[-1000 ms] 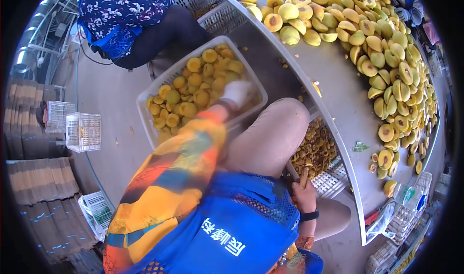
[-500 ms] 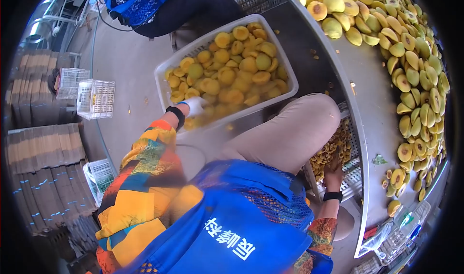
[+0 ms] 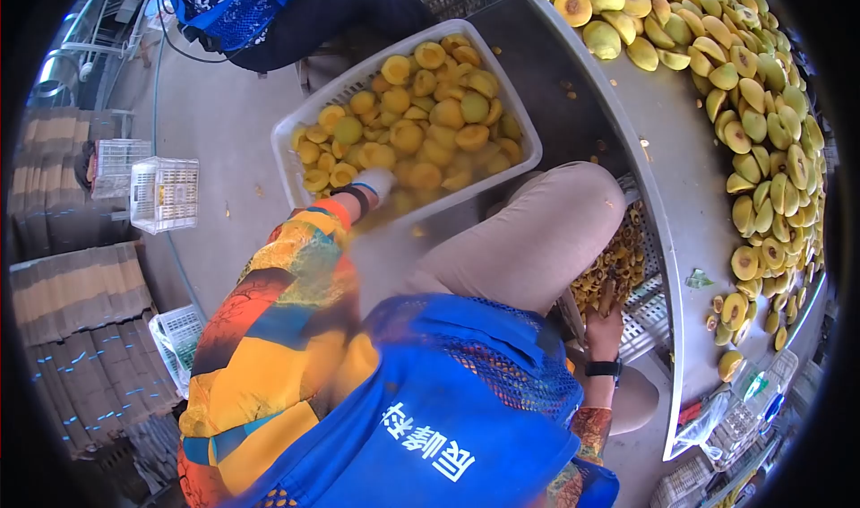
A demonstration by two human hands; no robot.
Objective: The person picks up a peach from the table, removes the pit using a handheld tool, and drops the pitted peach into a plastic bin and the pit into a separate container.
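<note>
My left hand (image 3: pixel 376 184), in a white glove, reaches over the near wall of a large white plastic crate (image 3: pixel 285 163). Its fingers are low among the yellow peach halves (image 3: pixel 408 136), smeared and partly lost against them. Down on my right side, my bare right hand (image 3: pixel 603 325) is at the edge of a crate of small brown-and-yellow peach pits (image 3: pixel 618 257). The fingers there are drawn together around a slim brownish shape, and I cannot tell what it is. Each wrist has a black band.
A metal table (image 3: pixel 640 114) on the right bears a heap of halved peaches (image 3: pixel 761 132). Another person (image 3: pixel 322 15) sits beyond the crate. Stacked flat cardboard (image 3: pixel 85 293) and white baskets (image 3: pixel 166 194) stand on the left. My bent knee (image 3: pixel 591 185) lies between both crates.
My left hand has moved right, further in over the peach halves. My right hand's fingers have drawn closer together by the pits. The whole view has shifted slightly.
</note>
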